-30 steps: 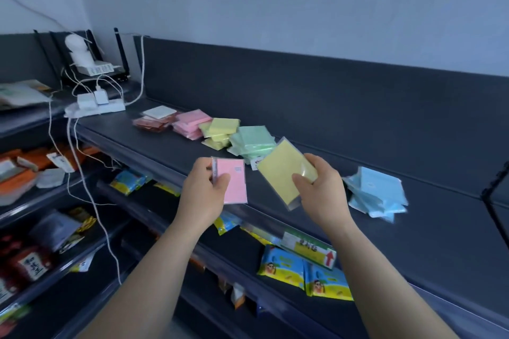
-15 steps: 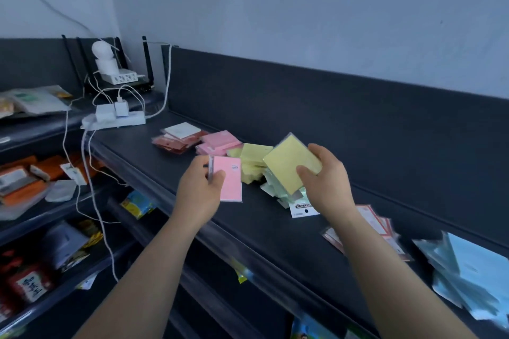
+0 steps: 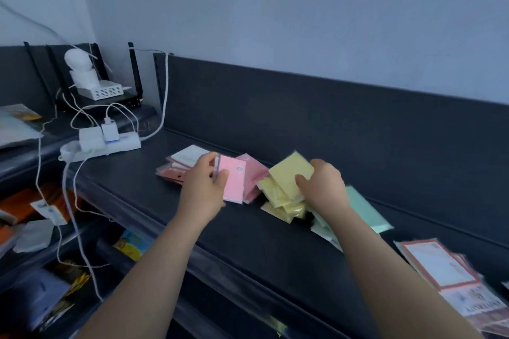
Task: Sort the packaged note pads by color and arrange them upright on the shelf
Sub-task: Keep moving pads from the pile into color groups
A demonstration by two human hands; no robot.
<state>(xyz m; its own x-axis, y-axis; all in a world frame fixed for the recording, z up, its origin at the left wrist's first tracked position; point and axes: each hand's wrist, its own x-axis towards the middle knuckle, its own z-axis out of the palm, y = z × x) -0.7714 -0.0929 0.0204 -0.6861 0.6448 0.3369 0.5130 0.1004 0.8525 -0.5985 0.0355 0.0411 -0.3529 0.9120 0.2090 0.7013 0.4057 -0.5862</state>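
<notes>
My left hand (image 3: 202, 187) grips a pink packaged note pad (image 3: 234, 183) by its left edge, holding it just above the dark shelf (image 3: 154, 201). My right hand (image 3: 322, 187) holds a yellow packaged pad (image 3: 289, 175) right over the yellow pile (image 3: 278, 201). Behind the held pink pad lies a pink pile (image 3: 254, 173). A red and white pile (image 3: 179, 166) sits further left. Green pads (image 3: 363, 209) lie to the right, partly hidden by my right forearm.
A white power strip (image 3: 102, 144) with plugs and cables lies at the shelf's left end, below a router (image 3: 102, 89) with antennas. Red-bordered packs (image 3: 440, 267) lie at the right. Lower shelves hold assorted packaged goods (image 3: 132, 245). The shelf's back panel (image 3: 303, 118) rises behind the piles.
Both hands moved forward and down toward the piles. The yellow pad now sits over the yellow pile, the pink pad in front of the pink pile. The view shifted left.
</notes>
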